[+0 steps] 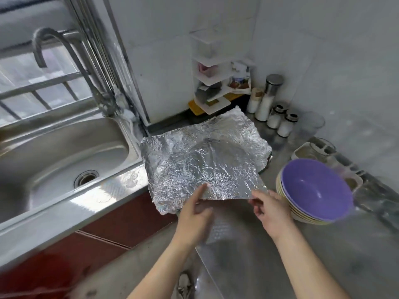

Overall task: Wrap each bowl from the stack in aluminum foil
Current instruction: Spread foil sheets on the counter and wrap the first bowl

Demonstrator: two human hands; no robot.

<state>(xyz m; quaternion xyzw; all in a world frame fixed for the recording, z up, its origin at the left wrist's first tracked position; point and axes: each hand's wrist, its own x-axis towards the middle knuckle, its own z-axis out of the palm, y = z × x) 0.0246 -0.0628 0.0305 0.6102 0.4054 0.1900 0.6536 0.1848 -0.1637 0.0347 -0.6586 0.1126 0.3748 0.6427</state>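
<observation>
- While the right hand (269,209) curls its fingers round the near right corner of the crinkled silver aluminium foil sheet (205,160), holding that edge raised off the counter, the left hand (194,214) lays a straight index finger on the same edge just to the left. Whether its thumb pinches from below cannot be told.
- From the grip the foil spreads away toward the wall, draped over a rounded bulge whose source is hidden.
- Just right of the right hand stands the stack of bowls (298,215), a purple plastic bowl (315,188) on top of cream ones.
- Beneath both hands lies the brushed steel counter (269,266).
- Left of the grip, well apart, sits the stainless steel sink (54,160) with its curved tap (56,46).
- Beyond the foil, white-filled glass shaker jars (274,119) and a white tiered corner rack (211,83) stand against the wall.
</observation>
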